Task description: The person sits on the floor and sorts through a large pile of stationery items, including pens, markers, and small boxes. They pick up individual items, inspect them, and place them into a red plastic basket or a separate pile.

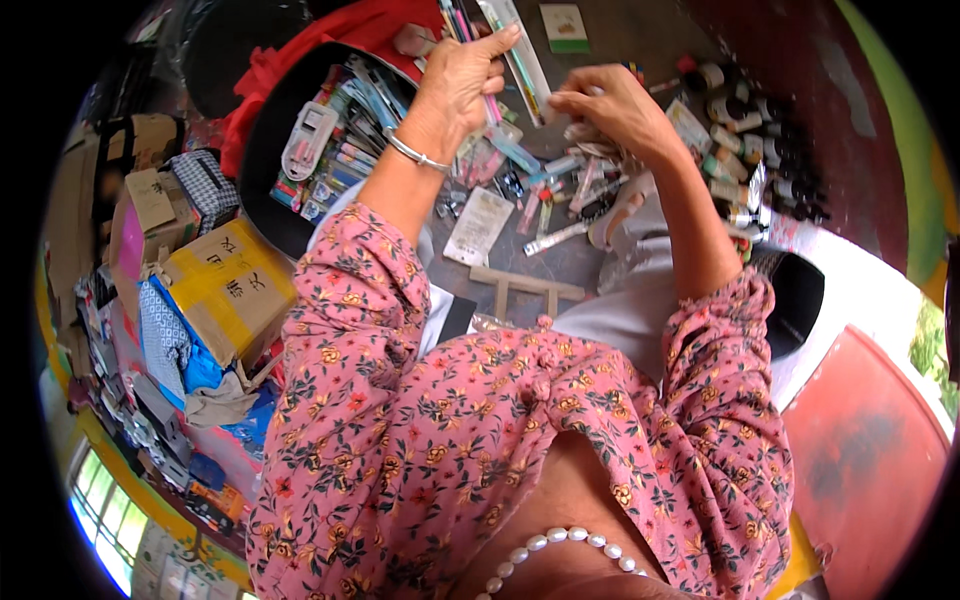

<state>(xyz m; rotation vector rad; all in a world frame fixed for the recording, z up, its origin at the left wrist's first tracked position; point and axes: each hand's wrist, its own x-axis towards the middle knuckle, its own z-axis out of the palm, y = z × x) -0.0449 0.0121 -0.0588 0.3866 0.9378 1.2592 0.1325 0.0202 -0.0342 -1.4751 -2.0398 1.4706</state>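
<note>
Your left hand (463, 78) has its fingers curled tight around a bunch of slim pens (461, 22), pink, blue and dark, their ends poking out above and below your grip. Your thumb lies against a long, narrow clear sleeve (517, 62), tilted with its lower end toward your right; it is see-through with whitish edges, and a thin teal-green stick shows along it. Your right hand (618, 105) is bent beside that lower end, fingers nearly together; I cannot tell whether they pinch it. Both hands are above scattered stationery (515, 155), near a white card (480, 227), with a packed black tub (262, 140) to your left.
</note>
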